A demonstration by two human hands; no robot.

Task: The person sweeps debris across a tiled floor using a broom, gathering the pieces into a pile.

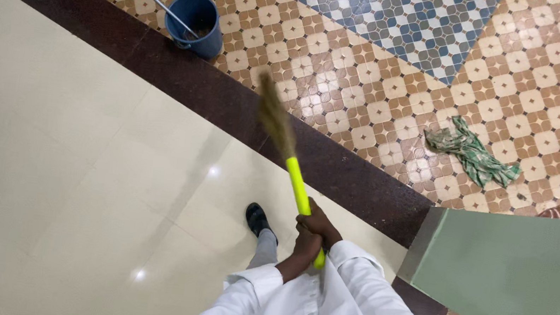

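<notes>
The broom (289, 153) has a yellow handle that passes through both fists, and its blurred straw head reaches far, over the dark floor strip. The right hand (320, 225) is closed around the handle higher up, and the left hand (306, 244) is closed just below it, touching. One blue bucket (197, 24) with one metal pole stands far left. One green cloth (473, 153) lies far right.
</notes>
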